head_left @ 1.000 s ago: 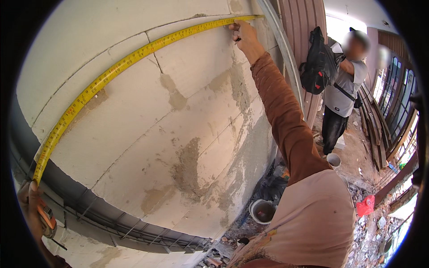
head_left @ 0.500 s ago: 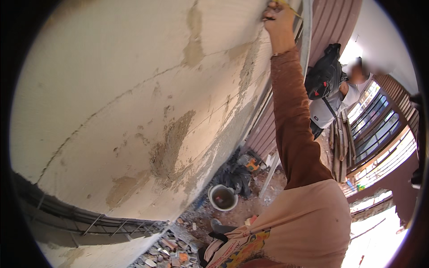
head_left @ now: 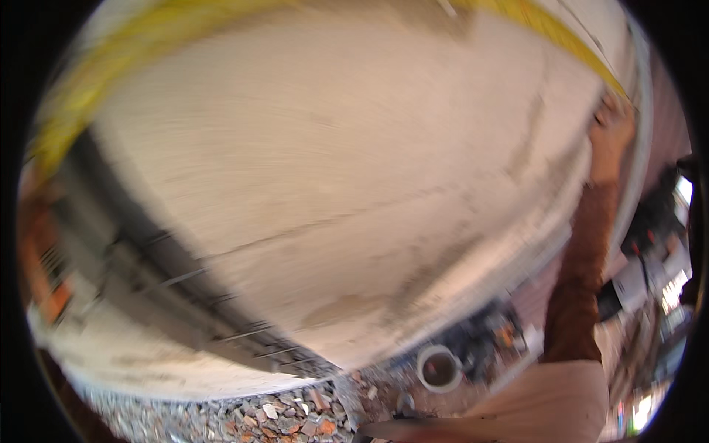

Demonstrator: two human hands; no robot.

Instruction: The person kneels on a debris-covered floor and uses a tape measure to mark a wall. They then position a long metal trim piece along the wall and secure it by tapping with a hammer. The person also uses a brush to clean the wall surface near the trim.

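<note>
At the upper right, my right hand point(head_left: 611, 136) is closed, its fingers pinching the narrow end of a yellow measuring tape point(head_left: 550, 29) against the edge of the pale plastered wall point(head_left: 317, 162). My right arm, in a brown sleeve, reaches up to it. The tape arches along the top of the picture and comes down at the far left, blurred and wide. Where it ends there, a smeared brownish patch point(head_left: 37, 184) may be my left hand; I cannot make out its fingers. Grey damp patches and a dark crack line mark the wall.
Thin metal rods point(head_left: 185, 277) cross a dark gap at the wall's lower left edge. Orange brickwork point(head_left: 52, 295) shows at the far left. Rubble point(head_left: 288, 417) lies below, with a white bucket point(head_left: 439, 369) near dark bags. A person with a black backpack point(head_left: 650, 221) is at the right.
The view has swung left, so the wall fills more of it and my right hand sits further right and lower. The yellow tape now stretches across the top; before, only a bit showed at my hand.
</note>
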